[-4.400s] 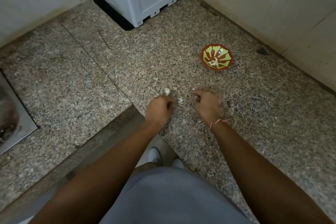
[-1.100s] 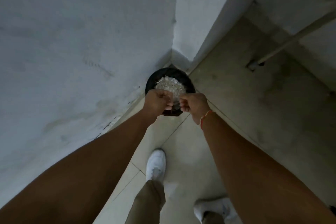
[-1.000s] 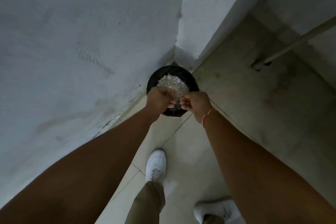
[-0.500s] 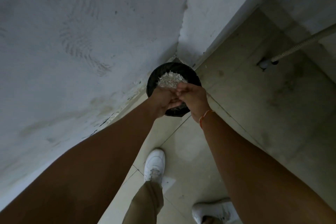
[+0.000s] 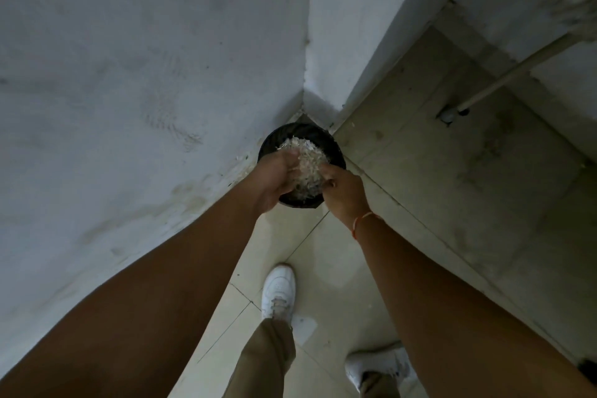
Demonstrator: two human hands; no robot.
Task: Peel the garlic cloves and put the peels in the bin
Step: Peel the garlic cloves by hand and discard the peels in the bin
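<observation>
A pale plaster wall (image 5: 129, 74) fills the left side and meets a second wall (image 5: 336, 26) in a corner. At the foot of that corner a round black bin (image 5: 334, 147) stands on the tiled floor (image 5: 323, 268), heaped with pale garlic peels (image 5: 307, 158). The left hand (image 5: 274, 178) hangs over the bin's near left rim, its fingers (image 5: 289, 160) loosely spread and pointing down onto the heap; nothing shows gripped between them, though whether they touch the peels cannot be told. Just beside it, over the near right rim, the right hand (image 5: 344, 187) has its fingers (image 5: 324, 171) curled inward, the tips at the edge of the heap; whether they pinch any peel cannot be told. The two hands are close but apart, with peels showing between them. A red thread (image 5: 361, 221) circles the right wrist. Below the hands a white shoe (image 5: 279, 291) under a khaki trouser leg (image 5: 265, 362) points toward the bin, and a second white shoe (image 5: 374, 365) sits to its lower right. At far right a pale pipe (image 5: 504, 77) runs slantwise along the wall down to a fitting (image 5: 450, 113) near the floor.
</observation>
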